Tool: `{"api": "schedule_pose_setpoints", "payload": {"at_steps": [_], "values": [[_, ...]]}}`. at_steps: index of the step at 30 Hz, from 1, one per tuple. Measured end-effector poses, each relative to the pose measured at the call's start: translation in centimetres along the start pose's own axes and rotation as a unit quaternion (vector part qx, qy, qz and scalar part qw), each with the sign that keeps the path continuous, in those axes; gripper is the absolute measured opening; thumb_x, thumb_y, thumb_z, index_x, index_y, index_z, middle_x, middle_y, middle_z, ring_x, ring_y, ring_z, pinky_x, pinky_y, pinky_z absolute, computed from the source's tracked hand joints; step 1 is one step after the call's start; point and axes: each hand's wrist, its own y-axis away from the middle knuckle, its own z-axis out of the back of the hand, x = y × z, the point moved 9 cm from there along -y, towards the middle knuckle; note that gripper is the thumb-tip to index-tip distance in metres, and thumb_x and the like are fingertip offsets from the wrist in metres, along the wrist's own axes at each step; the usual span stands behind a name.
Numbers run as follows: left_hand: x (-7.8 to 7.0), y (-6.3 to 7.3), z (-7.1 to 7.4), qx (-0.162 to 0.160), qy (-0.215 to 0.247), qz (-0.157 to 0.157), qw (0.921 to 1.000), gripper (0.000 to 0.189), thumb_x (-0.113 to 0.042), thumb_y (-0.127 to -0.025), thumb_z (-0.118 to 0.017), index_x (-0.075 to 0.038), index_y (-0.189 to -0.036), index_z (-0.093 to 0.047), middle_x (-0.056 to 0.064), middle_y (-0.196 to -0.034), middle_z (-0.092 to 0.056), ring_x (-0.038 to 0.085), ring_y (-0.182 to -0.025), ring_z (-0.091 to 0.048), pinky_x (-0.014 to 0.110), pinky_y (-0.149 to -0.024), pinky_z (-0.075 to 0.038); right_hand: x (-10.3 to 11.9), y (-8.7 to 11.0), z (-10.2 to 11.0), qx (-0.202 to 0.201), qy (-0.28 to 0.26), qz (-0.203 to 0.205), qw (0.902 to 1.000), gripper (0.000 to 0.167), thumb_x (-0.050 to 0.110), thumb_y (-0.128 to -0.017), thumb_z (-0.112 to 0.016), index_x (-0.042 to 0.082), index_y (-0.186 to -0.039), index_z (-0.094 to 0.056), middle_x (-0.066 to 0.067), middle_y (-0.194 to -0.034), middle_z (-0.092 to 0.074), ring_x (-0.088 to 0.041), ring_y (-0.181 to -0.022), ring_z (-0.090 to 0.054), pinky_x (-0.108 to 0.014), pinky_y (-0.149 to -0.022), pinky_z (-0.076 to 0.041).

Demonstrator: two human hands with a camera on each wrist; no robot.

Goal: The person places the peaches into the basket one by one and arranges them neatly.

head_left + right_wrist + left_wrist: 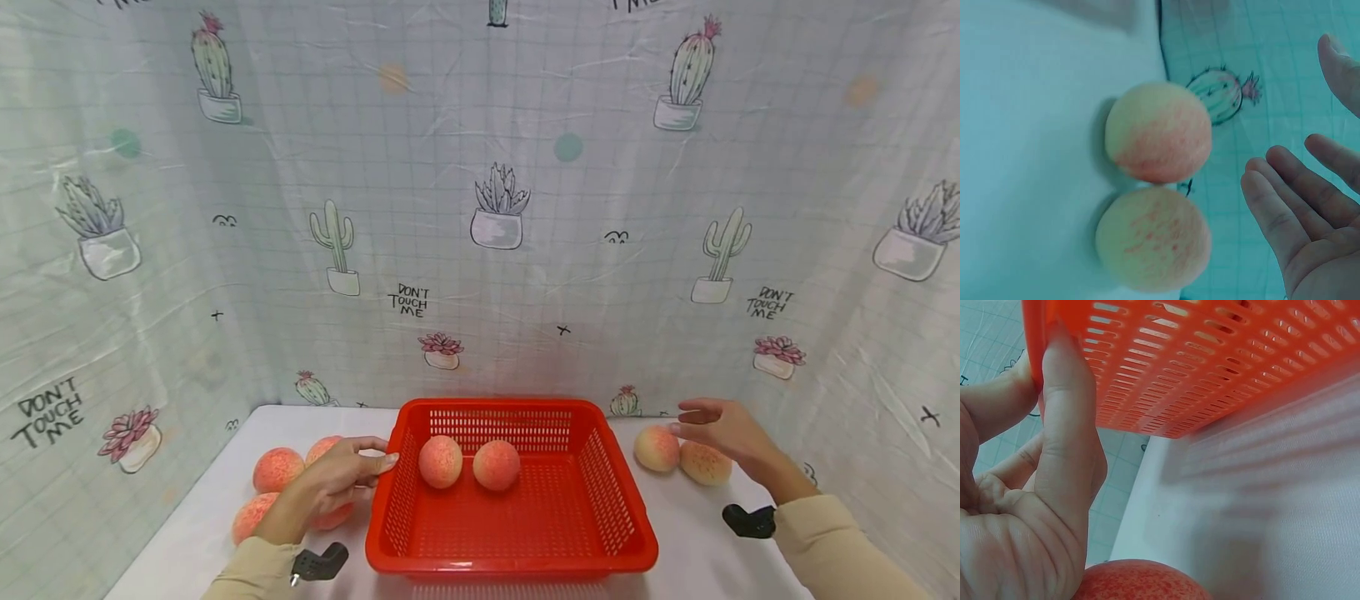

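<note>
A red plastic basket (525,533) with slotted walls stands in the middle of the table, two pink peaches (441,462) lying in it toward the back left. My left hand (341,475) pinches the basket's left rim between thumb and fingers; the left wrist view shows the thumb (1066,406) flat against the basket wall (1166,375). At the right, my right hand (727,429) hovers with loosely spread fingers over two paler peaches, one yellow and pink (657,448), the other speckled (706,463). In the right wrist view nothing lies between those fingers (1272,219).
Several pink peaches (278,470) lie left of the basket, partly hidden behind my left hand and forearm. The white table (697,542) meets a curtain (525,292) printed with cacti at the back and both sides.
</note>
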Motion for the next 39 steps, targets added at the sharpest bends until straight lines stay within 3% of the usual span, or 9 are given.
{"api": "schedule_pose_setpoints", "payload": {"at_steps": [8, 15, 23, 27, 30, 34, 39], "values": [[-0.1, 0.2, 0.2, 0.003, 0.004, -0.002, 1.0, 0.041, -0.019, -0.098, -0.074, 0.002, -0.128, -0.056, 0.004, -0.09, -0.076, 0.011, -0.074, -0.071, 0.028, -0.068, -0.064, -2.0, -0.1, 0.8, -0.016, 0.002, -0.028, 0.9995, 0.082, 0.046, -0.097, -0.071, -0.011, -0.148, -0.044, -0.037, -0.145, -0.054, -0.053, -0.131, -0.055, -0.064, -0.101, -0.053], [0.0, 0.3, 0.2, 0.001, 0.009, 0.002, 1.0, 0.044, -0.019, -0.098, -0.073, 0.004, -0.131, -0.054, 0.004, -0.091, -0.077, 0.012, -0.075, -0.071, 0.029, -0.07, -0.064, -5.3, 0.0, 1.3, -0.036, -0.006, -0.064, 0.9973, 0.084, 0.046, -0.099, -0.068, -0.012, -0.152, -0.037, -0.039, -0.151, -0.045, -0.055, -0.136, -0.047, -0.069, -0.106, -0.047], [0.3, 0.1, 0.2, -0.006, 0.006, 0.006, 0.9999, 0.045, -0.02, -0.098, -0.074, 0.003, -0.131, -0.055, 0.004, -0.091, -0.075, 0.012, -0.073, -0.069, 0.027, -0.068, -0.063, -8.9, 0.2, 0.1, -0.062, -0.016, -0.098, 0.9931, 0.094, 0.046, -0.096, -0.072, -0.015, -0.154, -0.03, -0.042, -0.156, -0.034, -0.058, -0.14, -0.04, -0.067, -0.11, -0.044], [0.3, -0.1, 0.0, -0.008, -0.005, 0.006, 0.9999, 0.045, -0.02, -0.097, -0.074, 0.003, -0.132, -0.055, 0.003, -0.088, -0.075, 0.012, -0.072, -0.068, 0.025, -0.066, -0.061, -10.8, 0.1, -1.1, -0.082, -0.029, -0.14, 0.9863, 0.096, 0.043, -0.096, -0.073, -0.013, -0.157, -0.025, -0.041, -0.159, -0.028, -0.058, -0.145, -0.032, -0.068, -0.117, -0.036], [0.3, -0.2, -0.2, -0.007, -0.007, 0.005, 0.9999, 0.045, -0.02, -0.097, -0.075, 0.002, -0.131, -0.056, 0.003, -0.089, -0.075, 0.012, -0.073, -0.069, 0.025, -0.067, -0.061, -12.4, 0.0, -1.8, -0.117, -0.043, -0.183, 0.9752, 0.092, 0.035, -0.094, -0.075, -0.008, -0.159, -0.026, -0.039, -0.16, -0.029, -0.057, -0.145, -0.031, -0.067, -0.118, -0.035], [0.1, -0.1, -0.3, -0.008, -0.008, 0.005, 0.9999, 0.045, -0.02, -0.097, -0.075, 0.002, -0.131, -0.056, 0.004, -0.09, -0.076, 0.012, -0.073, -0.069, 0.026, -0.067, -0.062, -13.2, 0.2, -2.0, -0.168, -0.057, -0.191, 0.9654, 0.082, 0.022, -0.093, -0.075, -0.007, -0.157, -0.033, -0.037, -0.158, -0.036, -0.055, -0.144, -0.036, -0.065, -0.117, -0.038], [0.0, 0.1, 0.0, -0.012, -0.007, 0.008, 0.9999, 0.045, -0.02, -0.097, -0.075, 0.002, -0.131, -0.056, 0.003, -0.09, -0.075, 0.012, -0.073, -0.069, 0.027, -0.067, -0.062, -13.0, 0.4, -2.3, -0.19, -0.062, -0.184, 0.9624, 0.081, 0.021, -0.092, -0.076, -0.008, -0.156, -0.035, -0.036, -0.156, -0.039, -0.054, -0.145, -0.037, -0.064, -0.117, -0.037]]}}
